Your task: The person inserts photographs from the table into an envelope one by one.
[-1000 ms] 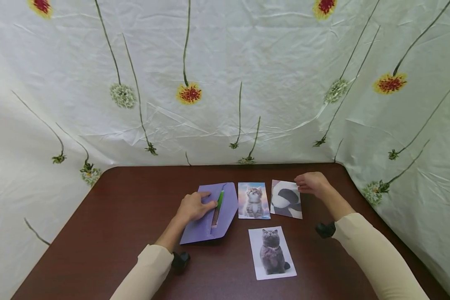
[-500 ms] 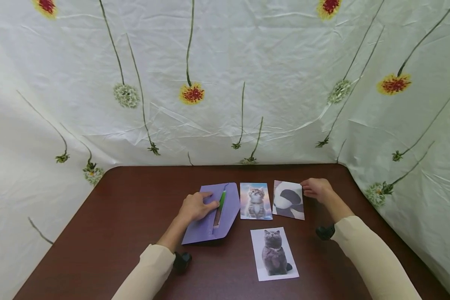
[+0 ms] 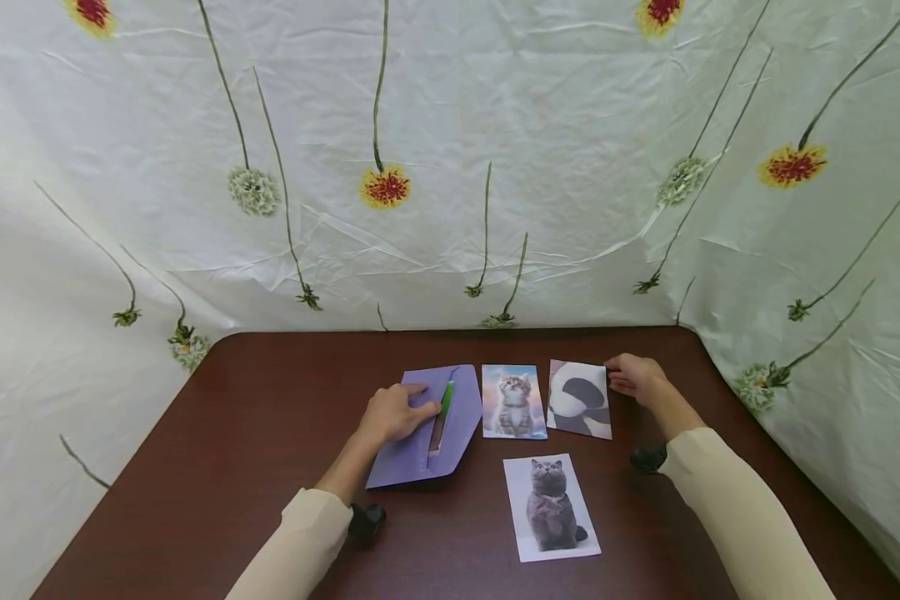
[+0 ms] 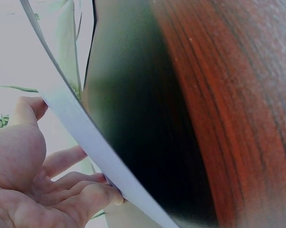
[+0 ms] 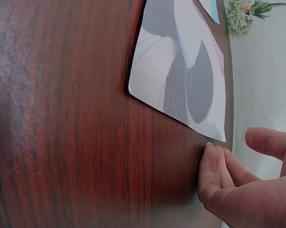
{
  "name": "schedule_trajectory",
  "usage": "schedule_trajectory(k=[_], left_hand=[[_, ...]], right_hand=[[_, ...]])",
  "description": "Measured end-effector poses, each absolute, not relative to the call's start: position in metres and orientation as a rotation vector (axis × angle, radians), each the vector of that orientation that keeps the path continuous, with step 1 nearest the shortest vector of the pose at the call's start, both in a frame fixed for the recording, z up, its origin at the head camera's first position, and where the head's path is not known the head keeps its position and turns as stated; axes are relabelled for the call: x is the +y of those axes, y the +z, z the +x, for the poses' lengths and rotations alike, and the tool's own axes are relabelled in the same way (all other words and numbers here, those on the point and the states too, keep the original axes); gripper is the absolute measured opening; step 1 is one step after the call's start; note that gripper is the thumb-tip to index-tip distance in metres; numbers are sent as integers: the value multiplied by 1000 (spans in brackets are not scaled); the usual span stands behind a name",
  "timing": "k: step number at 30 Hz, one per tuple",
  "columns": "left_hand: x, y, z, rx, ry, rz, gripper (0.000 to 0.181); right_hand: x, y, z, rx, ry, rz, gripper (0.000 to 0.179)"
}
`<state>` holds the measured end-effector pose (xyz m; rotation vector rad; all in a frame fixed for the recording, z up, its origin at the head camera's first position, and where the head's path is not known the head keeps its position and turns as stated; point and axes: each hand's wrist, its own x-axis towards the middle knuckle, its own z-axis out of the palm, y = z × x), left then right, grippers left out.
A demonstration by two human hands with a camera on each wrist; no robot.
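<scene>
In the head view, my left hand (image 3: 392, 414) rests on a purple envelope (image 3: 461, 425). The thumb lies near its slit, where a strip of something green (image 3: 447, 398) and brown shows; most of that is hidden inside. Seen edge-on in the left wrist view, the envelope (image 4: 102, 154) stands off the table, with my fingertips against its upper side. My right hand (image 3: 637, 379) is at the top right corner of a black-and-white picture card (image 3: 579, 402). In the right wrist view its fingertips sit just by the corner of that card (image 5: 199, 90), thumb apart, gripping nothing.
A kitten picture card (image 3: 514, 403) lies between the envelope and the black-and-white card. Nearer to me is a grey cat picture card (image 3: 551, 508). Dark brown table (image 3: 232, 467) surrounds them, and a flowered white cloth (image 3: 450, 250) hangs behind its far edge.
My right hand has drawn slightly right and down, its fingers no longer over the card's corner. The left hand stays on the envelope. The head view has shifted a little.
</scene>
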<state>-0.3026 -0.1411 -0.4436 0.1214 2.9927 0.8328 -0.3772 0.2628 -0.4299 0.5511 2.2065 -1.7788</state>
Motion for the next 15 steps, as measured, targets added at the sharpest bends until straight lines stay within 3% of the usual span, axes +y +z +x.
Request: schedule_trajectory(k=[9, 15], left_hand=[[-141, -444, -303, 2992, 843, 114, 54], [-142, -445, -303, 3000, 833, 115, 54]], right_hand=[[261, -435, -381, 2259, -1717, 582, 59], [260, -434, -382, 2269, -1709, 574, 36]])
